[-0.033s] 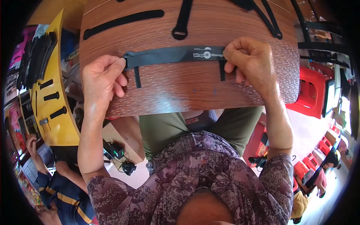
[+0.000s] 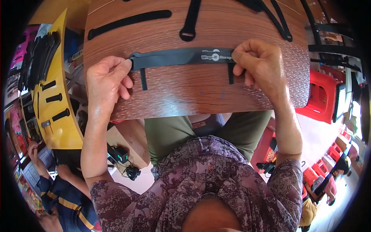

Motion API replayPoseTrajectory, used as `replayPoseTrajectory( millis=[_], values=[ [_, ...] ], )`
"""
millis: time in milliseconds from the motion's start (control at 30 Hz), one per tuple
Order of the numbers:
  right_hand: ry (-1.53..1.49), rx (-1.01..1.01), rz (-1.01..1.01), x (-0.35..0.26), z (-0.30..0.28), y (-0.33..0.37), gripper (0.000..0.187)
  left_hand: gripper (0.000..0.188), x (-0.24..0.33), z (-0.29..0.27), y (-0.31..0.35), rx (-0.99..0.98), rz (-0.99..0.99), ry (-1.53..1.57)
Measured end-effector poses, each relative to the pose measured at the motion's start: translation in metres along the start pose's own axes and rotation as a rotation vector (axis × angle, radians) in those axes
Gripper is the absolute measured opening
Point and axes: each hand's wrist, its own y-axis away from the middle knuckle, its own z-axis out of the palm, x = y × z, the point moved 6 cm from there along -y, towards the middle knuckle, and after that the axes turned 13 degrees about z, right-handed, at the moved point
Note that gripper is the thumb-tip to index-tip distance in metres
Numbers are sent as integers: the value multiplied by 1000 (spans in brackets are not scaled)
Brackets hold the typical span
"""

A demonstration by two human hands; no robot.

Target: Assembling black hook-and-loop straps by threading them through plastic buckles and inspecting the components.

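A flat dark grey strap (image 2: 170,58) with pale printing stretches sideways between my hands over the brown wooden table. My left hand (image 2: 110,77) pinches its left end between thumb and fingers, where a small loop or fold shows. At the right end, my right hand (image 2: 259,63) grips the strap in the same way, and its curled fingers hide that tip. Two short narrow black strips come out from under the strap, a left one (image 2: 143,79) and a right one (image 2: 231,74), both pointing toward me.
Farther back on the wooden table (image 2: 170,104) lie a long black strap (image 2: 129,24), a strap with a slotted round end (image 2: 188,33) and more black straps (image 2: 279,21). A yellow board (image 2: 62,127) with straps stands left, near another person (image 2: 65,197). A red stool (image 2: 322,96) stands right.
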Motion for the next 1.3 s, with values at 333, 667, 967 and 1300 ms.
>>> replayPoseTrajectory(
  millis=[333,667,967,1300],
  values=[
    [53,35,-19,-3,2,1,12,15,15,4,6,43,20,-123],
    [34,25,-15,-2,3,2,11,14,16,0,4,23,12,-112],
    [31,19,-7,-1,2,0,11,7,10,4,7,35,119,-176],
    [35,22,-26,-3,1,2,12,20,53,15,20,124,989,-661]
  ],
)
